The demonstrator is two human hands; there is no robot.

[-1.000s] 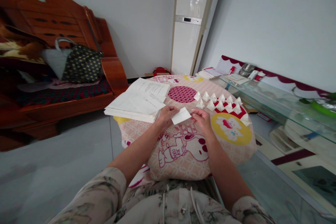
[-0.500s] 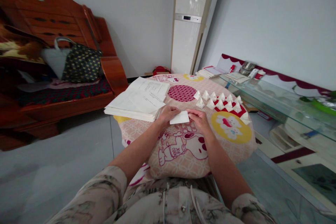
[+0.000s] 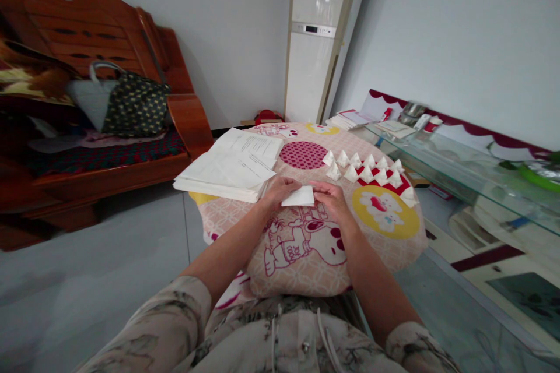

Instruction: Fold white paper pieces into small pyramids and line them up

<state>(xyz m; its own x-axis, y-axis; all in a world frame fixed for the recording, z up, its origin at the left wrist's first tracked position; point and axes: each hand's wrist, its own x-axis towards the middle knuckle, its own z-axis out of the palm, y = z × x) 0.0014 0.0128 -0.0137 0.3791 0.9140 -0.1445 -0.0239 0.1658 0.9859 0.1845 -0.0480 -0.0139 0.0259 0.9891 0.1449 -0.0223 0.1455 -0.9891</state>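
Observation:
A small folded piece of white paper [image 3: 299,197] lies between my hands, low over the patterned tablecloth [image 3: 284,277]. My left hand [image 3: 280,191] grips its left side, fingers closed along the upper edge. At the right edge, my right hand [image 3: 331,195] pinches the paper with thumb and fingers. Beyond my left hand rests a stack of printed white sheets [image 3: 227,166]. Several folded white paper pyramids [image 3: 367,174] stand in rows on the cloth, to the right beyond my right hand.
A glass-topped cabinet [image 3: 464,157] runs along the right side, with a cup [image 3: 432,124] and other small items on it. More papers [image 3: 347,119] sit at the table's far right edge. On the left is a wooden sofa [image 3: 190,122] with bags.
The folded paper has shifted very slightly left, and its right corner now looks straighter. Both hands keep almost the same place and grip.

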